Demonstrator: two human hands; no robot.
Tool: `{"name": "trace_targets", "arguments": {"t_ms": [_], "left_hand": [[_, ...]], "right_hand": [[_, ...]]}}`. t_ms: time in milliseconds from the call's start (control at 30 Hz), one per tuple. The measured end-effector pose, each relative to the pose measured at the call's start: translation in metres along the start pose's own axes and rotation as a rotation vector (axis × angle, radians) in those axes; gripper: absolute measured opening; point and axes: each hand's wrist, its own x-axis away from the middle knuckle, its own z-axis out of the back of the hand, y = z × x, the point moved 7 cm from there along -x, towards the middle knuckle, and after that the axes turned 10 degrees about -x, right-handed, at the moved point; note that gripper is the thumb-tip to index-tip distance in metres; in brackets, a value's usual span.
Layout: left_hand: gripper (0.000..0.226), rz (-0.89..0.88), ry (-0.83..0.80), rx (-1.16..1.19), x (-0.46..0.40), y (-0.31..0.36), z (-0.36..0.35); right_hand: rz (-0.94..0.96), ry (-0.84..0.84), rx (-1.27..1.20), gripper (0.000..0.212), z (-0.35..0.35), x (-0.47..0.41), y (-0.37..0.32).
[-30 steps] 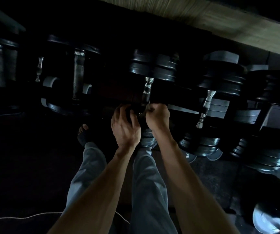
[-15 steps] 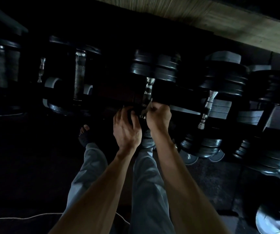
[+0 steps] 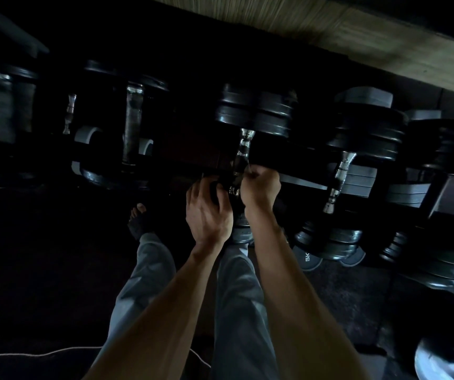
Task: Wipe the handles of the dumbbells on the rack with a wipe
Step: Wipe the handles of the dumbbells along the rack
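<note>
At the centre of the frame both hands work at the near end of one chrome dumbbell handle (image 3: 241,157), which runs from its dark plates (image 3: 253,112) in the upper middle down toward the person. The right hand (image 3: 260,187) is closed in a fist around the lower part of that handle; a small pale scrap at its fingers (image 3: 250,171) may be the wipe, though the dim light makes it too hard to tell for sure. The left hand (image 3: 208,212) sits just beside it, its fingers curled over something dark at the handle's near end, likely the near plates, apparently steadying the dumbbell; whether it truly grips cannot be told. My reading is that this middle handle is being wiped now, with the stroke low on the bar and the upper stretch bare and shiny above the fist. How much is already finished cannot be judged, since no handle looks visibly cleaner than another. The neighbouring handle (image 3: 339,179) at the right of the frame is untouched by either hand, as are the two handles at the left, a thick one (image 3: 132,127) and a slim one (image 3: 69,113) further left. The rack (image 3: 302,179) carrying them is mostly lost in shadow. So several handles appear left to do.
</note>
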Motion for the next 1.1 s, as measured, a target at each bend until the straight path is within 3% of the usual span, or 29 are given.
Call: {"name": "trace_targets", "arguments": {"t_ms": [100,233,367,533,700,867,1100], "left_hand": [[0.037,0.0,0.001,-0.005,-0.001,0.001,0.001],[0.039,0.007,-0.009,-0.007,-0.001,-0.003,-0.002],[0.039,0.001,-0.001,-0.002,0.0,0.001,0.0],[0.043,0.007,-0.009,-0.004,-0.001,-0.002,-0.002],[0.042,0.016,-0.017,-0.014,-0.001,-0.002,-0.002],[0.042,0.024,-0.016,-0.021,-0.001,-0.004,-0.002],[0.043,0.006,-0.007,-0.017,0.0,-0.001,-0.001]], "right_hand": [[-0.008,0.009,-0.005,0.026,-0.001,-0.002,-0.004],[0.067,0.002,-0.045,0.036,0.005,0.015,-0.001],[0.009,0.04,-0.012,0.022,0.0,-0.009,-0.008],[0.129,0.002,-0.012,0.04,0.004,0.019,-0.008],[0.031,0.071,0.0,0.029,-0.002,-0.005,-0.015],[0.134,0.023,0.006,0.035,0.002,0.021,-0.017],[0.075,0.068,-0.006,0.028,-0.003,-0.004,-0.024]]}}
